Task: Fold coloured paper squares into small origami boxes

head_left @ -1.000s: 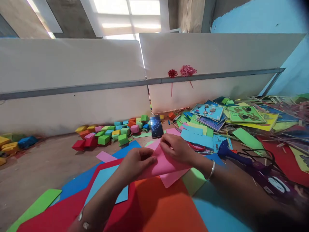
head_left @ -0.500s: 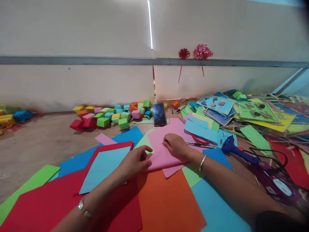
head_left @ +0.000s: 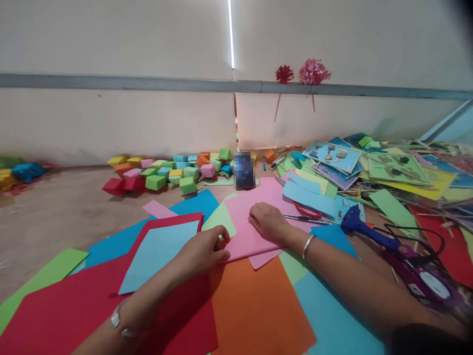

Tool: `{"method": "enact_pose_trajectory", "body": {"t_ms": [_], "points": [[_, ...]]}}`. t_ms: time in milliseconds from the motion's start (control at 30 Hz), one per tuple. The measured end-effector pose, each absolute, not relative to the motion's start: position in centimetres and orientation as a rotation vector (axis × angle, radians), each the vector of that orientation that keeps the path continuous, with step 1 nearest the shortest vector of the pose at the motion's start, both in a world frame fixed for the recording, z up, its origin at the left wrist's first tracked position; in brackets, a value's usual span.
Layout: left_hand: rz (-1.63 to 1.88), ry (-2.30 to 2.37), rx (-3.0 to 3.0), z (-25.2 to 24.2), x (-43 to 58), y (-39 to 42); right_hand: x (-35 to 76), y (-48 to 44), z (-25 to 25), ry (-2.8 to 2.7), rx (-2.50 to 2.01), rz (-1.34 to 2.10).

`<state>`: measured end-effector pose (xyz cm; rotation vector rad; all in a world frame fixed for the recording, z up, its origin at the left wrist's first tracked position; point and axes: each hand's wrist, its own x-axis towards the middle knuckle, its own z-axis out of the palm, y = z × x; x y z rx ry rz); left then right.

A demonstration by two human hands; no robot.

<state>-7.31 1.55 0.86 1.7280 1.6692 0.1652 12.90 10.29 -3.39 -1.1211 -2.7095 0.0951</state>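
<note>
A sheet of pink paper (head_left: 242, 209) lies folded over in front of me, its fold along the near edge. At the left end of that fold is my left hand (head_left: 209, 249), thumb against the edge and fingers curled, the forefinger a little raised. My right hand (head_left: 268, 223) rests on top of the pink paper with its fingers bent and pressed down; the fingertips are partly hidden. Under the pink paper are an orange sheet (head_left: 258, 305) and a pale green sheet (head_left: 218, 219). A light blue sheet (head_left: 158, 256) lies on red paper (head_left: 55, 315) beneath my left forearm.
Several paper cubes (head_left: 157, 181) stand along the wall behind a phone-like blurred object (head_left: 244, 170). Red-handled scissors (head_left: 306, 211) and a pen (head_left: 306, 219) lie right of my right hand. A purple glue gun (head_left: 414, 266) with a cord and picture cards (head_left: 332, 157) lie farther right.
My right hand has shifted very slightly left on the pink paper, and the left hand stays at the fold's end. The view has tilted slightly.
</note>
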Motion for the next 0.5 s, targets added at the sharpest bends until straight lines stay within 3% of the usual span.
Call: {"method": "enact_pose_trajectory", "body": {"t_ms": [500], "points": [[-0.042,1.802,1.840,1.46,-6.85,1.24,12.79,10.14,-3.32,-2.754,-1.007,0.033]]}}
